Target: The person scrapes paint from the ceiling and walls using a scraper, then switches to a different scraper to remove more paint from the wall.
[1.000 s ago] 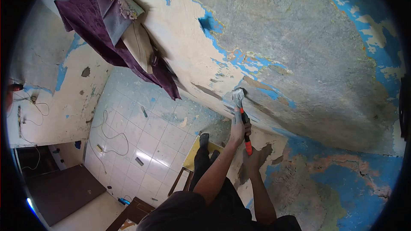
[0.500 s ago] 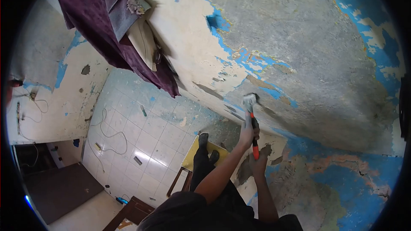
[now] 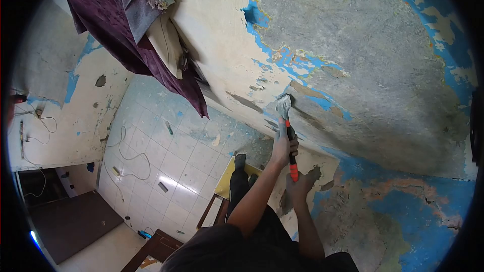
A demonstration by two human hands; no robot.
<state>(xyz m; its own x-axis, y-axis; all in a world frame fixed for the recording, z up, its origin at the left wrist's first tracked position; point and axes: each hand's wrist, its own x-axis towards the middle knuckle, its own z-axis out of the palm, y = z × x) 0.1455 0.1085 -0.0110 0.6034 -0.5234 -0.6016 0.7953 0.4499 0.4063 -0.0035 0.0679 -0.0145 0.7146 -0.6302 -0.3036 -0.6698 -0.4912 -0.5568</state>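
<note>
A paint scraper with a broad, whitish-smeared metal blade and a red and black handle is in both my hands. Its blade rests against the wall, at the border of bare grey plaster and peeling cream and blue paint. My left hand is wrapped round the upper handle, just below the blade. Lower down, my right hand holds the red butt end of the handle; its fingers are partly hidden.
My feet stand on a yellow-topped stool or bench above the tiled floor, where a cable and small tools lie. A purple cloth drapes over something at the wall. A brown wooden board lies at lower left.
The scraper and both my hands have shifted up and to the left along the wall. My grip on the handle looks the same.
</note>
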